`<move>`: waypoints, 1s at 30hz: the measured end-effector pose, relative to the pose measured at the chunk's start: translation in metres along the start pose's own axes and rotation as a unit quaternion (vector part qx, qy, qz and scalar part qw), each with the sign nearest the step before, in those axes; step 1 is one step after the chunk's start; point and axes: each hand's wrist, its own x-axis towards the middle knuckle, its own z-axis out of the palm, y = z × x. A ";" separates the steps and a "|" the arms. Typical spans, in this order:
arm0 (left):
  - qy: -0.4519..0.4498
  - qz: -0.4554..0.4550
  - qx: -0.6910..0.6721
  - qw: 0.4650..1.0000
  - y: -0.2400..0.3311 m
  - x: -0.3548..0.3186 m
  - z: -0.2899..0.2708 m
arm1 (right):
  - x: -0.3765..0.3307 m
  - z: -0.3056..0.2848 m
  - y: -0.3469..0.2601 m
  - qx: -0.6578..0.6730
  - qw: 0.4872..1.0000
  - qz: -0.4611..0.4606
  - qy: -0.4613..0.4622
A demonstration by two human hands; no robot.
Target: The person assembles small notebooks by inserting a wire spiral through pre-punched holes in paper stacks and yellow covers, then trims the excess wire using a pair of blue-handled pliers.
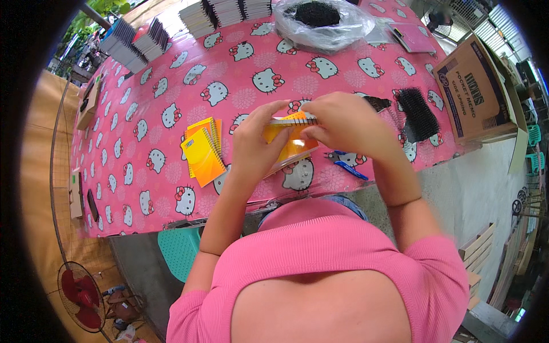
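Note:
Between both hands, above the near part of the table, is a small notebook (286, 121), its pale page edge turned up and a dark coil along it. My left hand (255, 140) is closed around its left side, thumb and fingers on opposite faces. At the right end of that edge, my right hand (346, 123) pinches the dark coil; its fingertips are partly hidden. Under the hands lie orange-covered memo pads (297, 150), partly covered. Left of my left hand rests a small pile of yellow and orange spiral notebooks (204, 157).
A blue pen-like tool (350, 170) and a heap of black coils (418, 114) lie to the right, beside a cardboard box (474, 91). At the back are a plastic bag of black coils (317, 16), notebook stacks (197, 17) and a pink pad (413, 39).

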 end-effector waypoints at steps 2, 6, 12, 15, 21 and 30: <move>-0.002 -0.029 -0.011 1.000 0.002 0.000 -0.004 | 0.001 -0.003 0.000 0.036 0.992 -0.074 0.096; -0.011 -0.037 -0.057 0.998 0.006 0.008 -0.003 | 0.015 0.002 0.005 -0.029 0.989 -0.014 -0.141; -0.029 -0.048 -0.066 0.996 0.001 0.005 -0.004 | 0.018 0.010 -0.001 -0.026 0.993 -0.046 -0.105; -0.005 -0.020 -0.029 0.999 -0.004 0.000 -0.006 | 0.012 -0.002 -0.013 0.018 0.998 -0.050 0.015; 0.040 0.041 0.052 0.997 -0.013 -0.007 -0.007 | 0.025 0.002 -0.014 -0.012 0.996 -0.039 -0.075; 0.113 -0.207 -0.385 0.892 -0.026 -0.030 0.002 | 0.029 0.001 -0.023 0.019 0.997 -0.068 0.027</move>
